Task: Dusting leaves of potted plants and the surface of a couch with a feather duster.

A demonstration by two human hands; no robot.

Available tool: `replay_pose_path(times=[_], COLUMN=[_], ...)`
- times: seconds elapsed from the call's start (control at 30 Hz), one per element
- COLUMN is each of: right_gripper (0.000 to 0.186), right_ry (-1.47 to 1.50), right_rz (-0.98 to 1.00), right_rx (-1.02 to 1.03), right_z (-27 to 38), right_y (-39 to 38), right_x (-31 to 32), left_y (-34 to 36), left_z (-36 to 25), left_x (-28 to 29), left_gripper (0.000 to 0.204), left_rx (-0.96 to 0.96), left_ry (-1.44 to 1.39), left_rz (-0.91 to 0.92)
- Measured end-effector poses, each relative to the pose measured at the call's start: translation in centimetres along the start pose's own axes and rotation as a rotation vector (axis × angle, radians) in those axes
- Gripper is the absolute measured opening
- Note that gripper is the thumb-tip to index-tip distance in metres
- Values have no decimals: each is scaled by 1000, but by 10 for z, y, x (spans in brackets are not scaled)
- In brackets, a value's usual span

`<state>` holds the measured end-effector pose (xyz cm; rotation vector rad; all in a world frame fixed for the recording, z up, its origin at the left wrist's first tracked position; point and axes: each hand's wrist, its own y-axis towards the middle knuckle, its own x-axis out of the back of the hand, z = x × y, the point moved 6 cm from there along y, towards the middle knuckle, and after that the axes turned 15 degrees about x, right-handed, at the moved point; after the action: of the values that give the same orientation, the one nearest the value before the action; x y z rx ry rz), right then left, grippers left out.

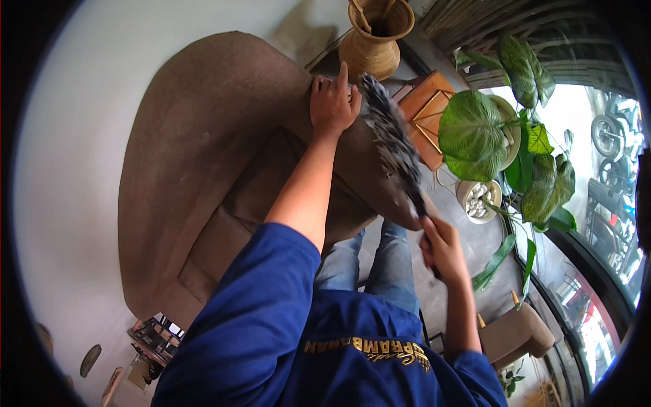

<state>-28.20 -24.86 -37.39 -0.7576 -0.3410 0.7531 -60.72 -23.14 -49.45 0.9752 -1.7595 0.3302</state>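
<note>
A brown upholstered armchair (pixel 196 122) stands in front of me, its rounded back against the pale wall and its seat cushion partly hidden under my arm. My left hand (pixel 336 105) rests on the far end of the chair's armrest, index finger stretched out and the others slightly bent, holding nothing. My right hand (pixel 442 249) is closed around the dark handle of a fluffy black-and-grey duster (pixel 393 136). The duster's head points up and away, lying along the outer side of the same armrest; whether its fibres touch the fabric is hard to tell.
Beyond the chair stands a woven rattan vase (pixel 371 51). Right of the duster are an orange-brown table (pixel 422 146) with a gold wire ornament, a large-leaved potted plant (pixel 475 136) and a white pot of pebbles (pixel 479 202). Windows (pixel 590 271) line the right; another chair (pixel 519 332) stands lower right.
</note>
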Motion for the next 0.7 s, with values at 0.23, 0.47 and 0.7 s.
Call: replay_pose_path(times=[0.23,0.47,0.7], right_gripper=[44,28,14], right_ry=[60,448,656], right_rz=[-149,-149,-284], right_rx=[271,20,101], right_z=[32,26,37], right_y=[176,143,171], right_x=[-95,-108,-100], left_y=[6,9,9], left_z=[3,-1,-4], left_x=[-4,-8,-8], left_gripper=[42,42,40], left_rx=[-39,-22,-10], left_ry=[-2,17,56], left_rz=[-11,56,72])
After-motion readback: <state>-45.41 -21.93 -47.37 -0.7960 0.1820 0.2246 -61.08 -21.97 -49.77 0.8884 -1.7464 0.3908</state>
